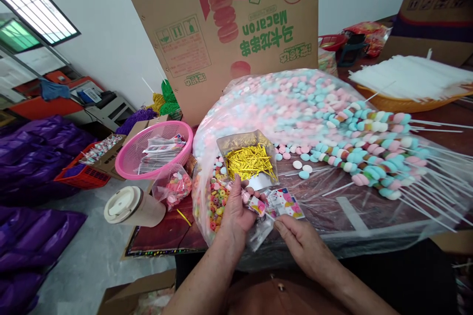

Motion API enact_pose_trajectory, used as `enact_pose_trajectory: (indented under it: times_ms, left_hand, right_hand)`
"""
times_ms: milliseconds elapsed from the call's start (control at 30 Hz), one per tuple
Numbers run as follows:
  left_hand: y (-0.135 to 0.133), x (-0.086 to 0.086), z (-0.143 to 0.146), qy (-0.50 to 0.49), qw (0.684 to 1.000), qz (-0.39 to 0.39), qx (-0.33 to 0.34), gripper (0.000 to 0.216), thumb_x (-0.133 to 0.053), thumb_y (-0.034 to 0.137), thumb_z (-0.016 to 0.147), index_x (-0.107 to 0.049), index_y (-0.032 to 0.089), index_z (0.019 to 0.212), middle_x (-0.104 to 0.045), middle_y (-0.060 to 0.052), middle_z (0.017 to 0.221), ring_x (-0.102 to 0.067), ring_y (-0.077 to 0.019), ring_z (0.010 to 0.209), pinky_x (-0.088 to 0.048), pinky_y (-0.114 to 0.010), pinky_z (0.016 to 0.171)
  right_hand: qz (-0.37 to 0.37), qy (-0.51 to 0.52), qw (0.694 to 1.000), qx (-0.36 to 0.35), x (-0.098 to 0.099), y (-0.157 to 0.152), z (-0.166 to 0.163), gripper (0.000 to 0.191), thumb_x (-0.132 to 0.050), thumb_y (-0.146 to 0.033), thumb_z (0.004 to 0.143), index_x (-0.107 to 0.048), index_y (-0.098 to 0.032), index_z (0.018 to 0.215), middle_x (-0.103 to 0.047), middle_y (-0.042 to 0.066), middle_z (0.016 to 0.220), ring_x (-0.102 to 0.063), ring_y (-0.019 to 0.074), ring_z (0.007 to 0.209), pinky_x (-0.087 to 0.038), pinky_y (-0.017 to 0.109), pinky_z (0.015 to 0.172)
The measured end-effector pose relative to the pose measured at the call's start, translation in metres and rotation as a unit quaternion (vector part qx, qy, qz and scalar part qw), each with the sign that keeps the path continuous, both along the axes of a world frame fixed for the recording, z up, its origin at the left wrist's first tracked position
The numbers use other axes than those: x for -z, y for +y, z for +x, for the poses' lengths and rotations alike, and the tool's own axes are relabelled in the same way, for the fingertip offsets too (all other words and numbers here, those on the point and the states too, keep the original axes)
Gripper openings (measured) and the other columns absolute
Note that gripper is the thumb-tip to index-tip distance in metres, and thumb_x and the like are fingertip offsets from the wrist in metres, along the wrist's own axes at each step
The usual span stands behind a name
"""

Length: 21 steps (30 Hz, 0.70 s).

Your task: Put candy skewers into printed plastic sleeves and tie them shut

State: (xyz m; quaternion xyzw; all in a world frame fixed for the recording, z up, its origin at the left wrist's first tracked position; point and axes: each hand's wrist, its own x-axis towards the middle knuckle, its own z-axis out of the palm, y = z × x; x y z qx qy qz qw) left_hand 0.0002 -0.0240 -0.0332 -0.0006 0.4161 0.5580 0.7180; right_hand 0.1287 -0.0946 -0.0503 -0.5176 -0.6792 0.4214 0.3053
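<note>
My left hand (236, 211) is closed around a small clear packet with a printed colourful card (284, 203), close to the table's front edge. My right hand (299, 238) pinches the lower edge of the same packet from the right. Just beyond the hands lies a bag of gold twist ties (250, 160). Small ring-shaped coloured candies (216, 197) sit in plastic to the left of my left hand. A row of pastel marshmallow skewers (373, 155) lies on the plastic sheet to the right, white sticks pointing right.
A big bag of pink, blue and white marshmallows (284, 103) fills the table's middle before a cardboard box (229, 24). A pink basket (155, 152) of packets and a lidded cup (133, 205) stand left. An orange tray of white sticks (414, 81) sits far right. Purple bags (33, 157) lie on the floor.
</note>
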Motion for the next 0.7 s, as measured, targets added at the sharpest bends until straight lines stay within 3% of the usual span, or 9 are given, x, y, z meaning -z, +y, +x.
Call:
enact_pose_trajectory:
  times_ms: [133, 267, 433, 600, 700]
  left_hand:
    - [0.002, -0.003, -0.003, -0.033, 0.999, 0.002, 0.03, 0.032, -0.058, 0.047, 0.078, -0.055, 0.015, 0.072, -0.049, 0.004, 0.043, -0.049, -0.0113, 0.038, -0.047, -0.027, 0.048]
    - [0.002, -0.006, -0.004, -0.054, 0.998, 0.034, 0.029, 0.038, -0.059, 0.054, 0.075, -0.058, 0.016, 0.08, -0.057, 0.001, 0.052, -0.054, -0.0135, 0.045, -0.049, -0.03, 0.052]
    - [-0.01, 0.001, 0.013, -0.021, 0.999, 0.037, 0.031, 0.025, -0.065, 0.04, 0.075, -0.057, 0.016, 0.079, -0.051, 0.005, 0.046, -0.051, -0.0109, 0.043, -0.049, -0.028, 0.055]
    - [-0.021, 0.011, 0.022, 0.011, 0.999, -0.034, 0.029, 0.031, -0.059, 0.044, 0.079, -0.052, 0.015, 0.069, -0.054, 0.001, 0.049, -0.051, -0.0107, 0.041, -0.045, -0.023, 0.047]
    - [-0.013, 0.006, 0.006, 0.014, 0.998, -0.034, 0.052, 0.033, -0.053, 0.045, 0.082, -0.055, 0.013, 0.075, -0.062, -0.005, 0.064, -0.059, -0.0148, 0.053, -0.048, -0.027, 0.051]
  right_hand:
    - [-0.026, 0.04, 0.999, -0.023, -0.006, 0.001, 0.001, 0.033, -0.029, -0.038, 0.088, -0.036, -0.021, 0.06, -0.044, -0.002, 0.056, -0.039, 0.0124, 0.055, -0.03, 0.023, 0.051]
    - [-0.022, 0.051, 0.998, 0.033, -0.005, 0.002, 0.004, 0.034, -0.034, -0.042, 0.086, -0.035, -0.021, 0.059, -0.04, -0.003, 0.053, -0.037, 0.0121, 0.052, -0.028, 0.024, 0.049]
    - [-0.167, 0.154, 0.974, 0.009, 0.004, 0.004, 0.0, 0.036, -0.031, -0.05, 0.085, -0.043, -0.022, 0.067, -0.031, -0.008, 0.04, -0.028, 0.0105, 0.038, -0.022, 0.023, 0.04]
    - [-0.038, 0.11, 0.992, 0.057, 0.01, 0.01, -0.001, 0.036, -0.039, -0.048, 0.083, -0.044, -0.02, 0.06, -0.046, -0.001, 0.056, -0.041, 0.0129, 0.054, -0.03, 0.024, 0.05]
    - [-0.102, 0.138, 0.985, 0.028, 0.011, 0.01, 0.006, 0.037, -0.038, -0.052, 0.083, -0.043, -0.021, 0.062, -0.04, -0.004, 0.047, -0.036, 0.0111, 0.045, -0.026, 0.023, 0.045]
